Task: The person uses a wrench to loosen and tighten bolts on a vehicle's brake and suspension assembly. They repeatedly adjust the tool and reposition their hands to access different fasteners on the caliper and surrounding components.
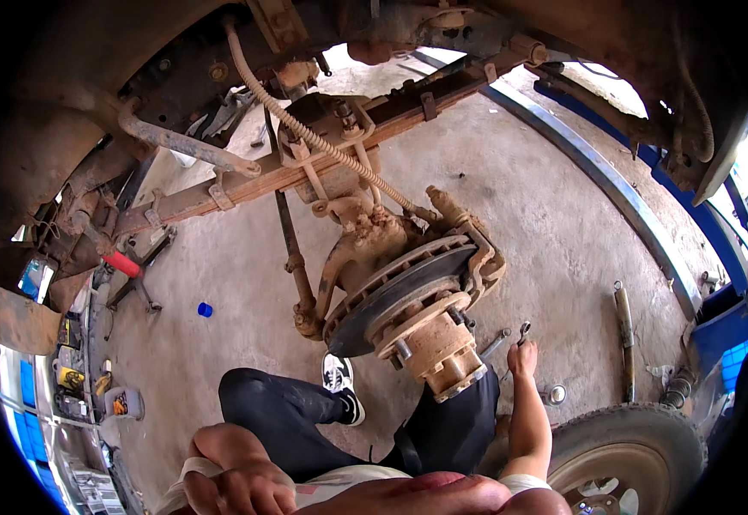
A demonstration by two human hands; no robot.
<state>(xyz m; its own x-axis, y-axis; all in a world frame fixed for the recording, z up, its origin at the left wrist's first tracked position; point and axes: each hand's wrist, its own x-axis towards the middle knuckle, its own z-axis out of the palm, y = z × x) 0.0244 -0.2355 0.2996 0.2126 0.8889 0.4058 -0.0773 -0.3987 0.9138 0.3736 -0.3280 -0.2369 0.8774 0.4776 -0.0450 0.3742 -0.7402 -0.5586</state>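
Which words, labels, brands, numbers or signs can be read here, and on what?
None can be read.
Pale, dark-patterned item, lower left: any print is too small and blurred.
Tyre: no legible lettering.
Wrench in the right hand: no legible marking.

A shiny grey wrench [525, 330] in the right hand [524, 357].
Its round ring end pokes out past the hand and points mostly toward the top of the view, leaning a tiny bit right. The hand hides the rest.
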